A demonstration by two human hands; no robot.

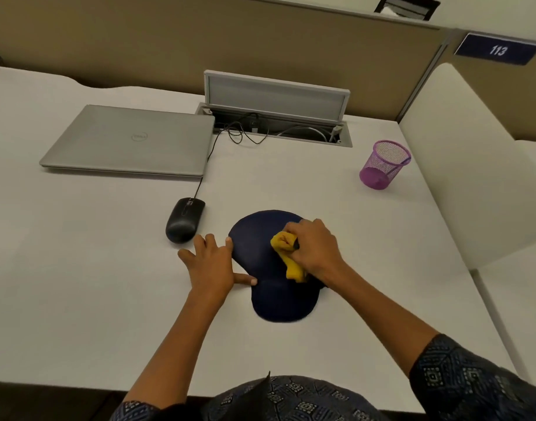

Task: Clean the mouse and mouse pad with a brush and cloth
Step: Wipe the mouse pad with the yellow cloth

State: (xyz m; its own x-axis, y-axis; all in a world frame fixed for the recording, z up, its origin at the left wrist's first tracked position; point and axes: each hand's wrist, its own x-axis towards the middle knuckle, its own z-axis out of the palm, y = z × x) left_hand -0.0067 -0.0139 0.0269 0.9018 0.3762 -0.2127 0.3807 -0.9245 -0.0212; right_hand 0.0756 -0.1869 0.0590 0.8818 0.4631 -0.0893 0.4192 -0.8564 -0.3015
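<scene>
While the right hand (313, 249) grips a bunched yellow cloth (286, 253) and presses it onto the dark blue mouse pad (271, 296), the left hand (213, 265) lies flat with fingers spread on the white desk (93, 284), its fingertips and thumb touching the pad's left edge – evidently bracing it. Mouse (184, 220) sits off the pad, just beyond the left hand, its cable (210, 153) running past a closed laptop (127, 141) into the open cable tray (275, 126). A purple mesh pen holder (383, 164) stands well apart to the right; something slender leans inside it (whether this is the brush cannot be told). Assessment: wiping of the pad is in hand; the mouse appears not yet attended to. Risks noted – a hard stroke toward the left could slide the pad from under the bracing fingers and knock the mouse; the loose tail of the cloth trails over the wrist rest and could drag lint back across the wiped area; the slack cable could snag if the mouse is lifted hastily.
</scene>
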